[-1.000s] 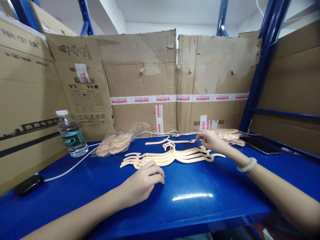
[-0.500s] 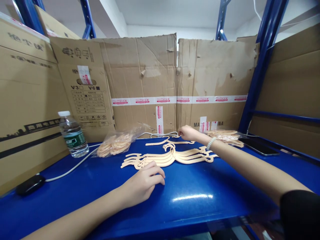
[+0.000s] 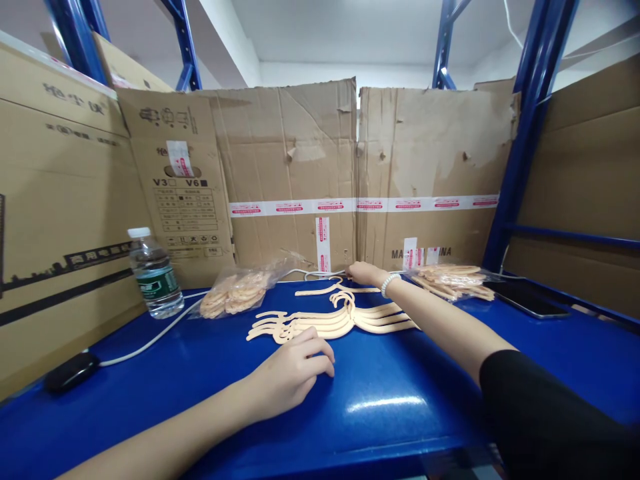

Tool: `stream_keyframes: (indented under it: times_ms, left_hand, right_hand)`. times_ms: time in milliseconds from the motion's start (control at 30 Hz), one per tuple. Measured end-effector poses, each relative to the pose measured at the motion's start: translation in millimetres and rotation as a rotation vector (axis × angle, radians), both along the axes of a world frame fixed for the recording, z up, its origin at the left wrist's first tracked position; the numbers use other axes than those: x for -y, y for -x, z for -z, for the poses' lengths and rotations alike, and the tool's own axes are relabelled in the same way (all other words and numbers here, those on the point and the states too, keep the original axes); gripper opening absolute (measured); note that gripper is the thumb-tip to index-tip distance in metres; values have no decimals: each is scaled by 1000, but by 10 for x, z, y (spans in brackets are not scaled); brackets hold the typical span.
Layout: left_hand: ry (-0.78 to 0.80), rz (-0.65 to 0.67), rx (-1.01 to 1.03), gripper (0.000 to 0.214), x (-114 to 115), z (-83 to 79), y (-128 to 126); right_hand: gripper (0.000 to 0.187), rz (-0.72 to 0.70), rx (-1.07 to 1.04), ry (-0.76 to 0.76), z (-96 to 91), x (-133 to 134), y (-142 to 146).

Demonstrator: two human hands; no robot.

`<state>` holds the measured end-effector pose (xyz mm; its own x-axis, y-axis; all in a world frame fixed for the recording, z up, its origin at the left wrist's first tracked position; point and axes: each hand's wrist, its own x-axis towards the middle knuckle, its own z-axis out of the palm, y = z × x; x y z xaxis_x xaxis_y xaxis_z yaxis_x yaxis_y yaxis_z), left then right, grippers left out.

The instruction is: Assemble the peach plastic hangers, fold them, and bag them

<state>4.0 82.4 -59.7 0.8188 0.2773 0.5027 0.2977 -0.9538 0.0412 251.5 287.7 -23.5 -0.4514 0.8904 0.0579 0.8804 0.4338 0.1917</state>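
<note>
Head view. Found open: left hand, palm down over the tabletop, with fingers loosely bent. Located at the near left edge of the overlapping cream hangers; cannot tell whether touching. Found stretched across the right arms of those hangers: right forearm, bearing a pale beaded bracelet at the wrist and a black sleeve above. Placed at the back, close to the hook of the single hanger: right hand, with fingertips hidden; cannot tell whether gripping or merely touching. Noted for the overlapping hangers: lying flat, mid-table, hooks bunched together and pointing to the back. Noted for the single hanger: lying just behind, partly covered by the right hand.

Recorded to the left: clear bag of cream pieces, upright water bottle, black device with white cable. Recorded to the right: second clear bag, beside a dark phone. Standing behind: cardboard panels, joined by printed tape.
</note>
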Motion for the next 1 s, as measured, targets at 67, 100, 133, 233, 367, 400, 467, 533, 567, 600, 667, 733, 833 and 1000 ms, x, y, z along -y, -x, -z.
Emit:
stream_keyframes:
  times_ms: [67,100,133,233,367,400,467,533,567,600,667,733,833,1000]
  left_hand:
    - [13,-2,-4,35,-1,-4,-1]
    - [21,-4,-3,35,-1,-6,-2]
    - [27,-6,1,35,-2,-7,-4]
    - [39,-7,6,36,-4,-12,-10]
    - [55,2,-3,37,-2,-18,-15]
    - [59,4,-4,38,0,-19,-15]
    - [64,6,1,37,6,-21,-17]
    - [67,6,10,37,13,-22,-22]
    - [71,8,14,37,17,-23,-25]
    - [77,9,18,37,21,-24,-30]
    - [100,17,29,38,26,-28,-43]
    - [132,29,53,40,30,-34,-58]
    - [193,32,101,41,38,-45,-77]
    - [307,-29,184,38,62,-70,-96]
  right_hand:
    - [33,4,11,-4,-4,30,19]
    - [33,1,13,-6,-10,47,26]
    - [33,-7,12,-10,-18,65,31]
    - [25,-52,-12,-41,-57,132,25]
    - [11,-139,-136,-151,-152,294,-46]
    - [14,-161,-181,-185,-179,352,-76]
    - [17,-202,-277,-247,-229,495,-148]
    - [15,-234,-364,-295,-264,677,-231]
    - [14,-248,-411,-315,-276,782,-272]
    - [13,-263,-464,-329,-284,895,-309]
    - [11,-323,-669,-354,-289,1133,-365]
    - [8,-393,-892,-363,-277,1360,-385]
    - [6,-429,-1071,-355,-209,1604,-345]
    - [7,-451,-1165,-332,-6,1720,-182]
